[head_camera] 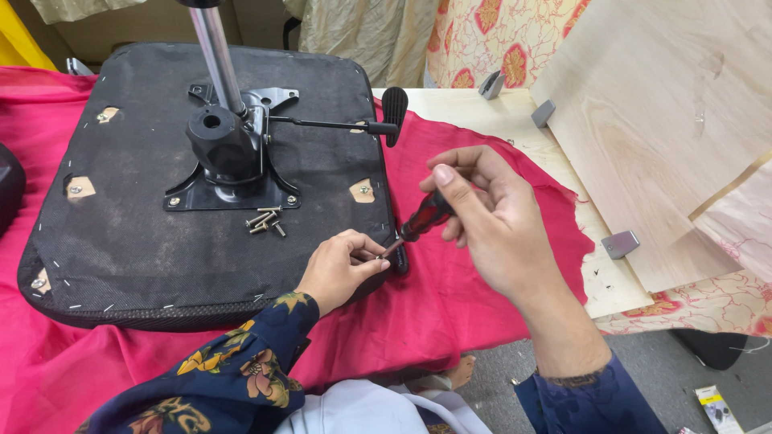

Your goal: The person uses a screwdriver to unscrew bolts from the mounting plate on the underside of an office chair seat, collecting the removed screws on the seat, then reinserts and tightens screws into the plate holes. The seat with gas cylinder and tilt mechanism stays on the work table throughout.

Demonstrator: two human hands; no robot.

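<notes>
A person's right hand [490, 221] is gripping a red-and-black-handled screwdriver [421, 221], its tip angling down toward seven o'clock, where the left hand [338, 269] is pinching a small screw [380, 257] between fingertips at the right edge of an upturned black chair seat [121, 241]. The seat is lying on a red cloth [450, 305]. Loose screws [267, 222] are resting near the black mounting plate [229, 189] at eleven o'clock from the left hand. A pale wooden panel [659, 120] is leaning at three o'clock.
</notes>
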